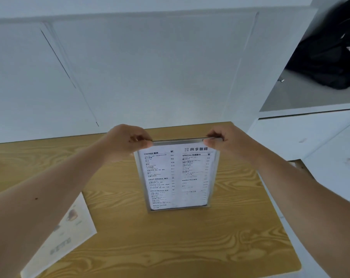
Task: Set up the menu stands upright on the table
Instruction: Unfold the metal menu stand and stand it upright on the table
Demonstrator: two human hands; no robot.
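A menu stand with a silver frame and a white printed drinks menu stands upright near the middle of the wooden table, its printed face toward me. My left hand pinches the frame's top left corner. My right hand pinches the top right corner. The stand's base rests on the tabletop.
A loose printed menu sheet lies flat at the table's near left, partly under my left forearm. White wall panels rise behind the table. A black bag sits in an open shelf at the upper right.
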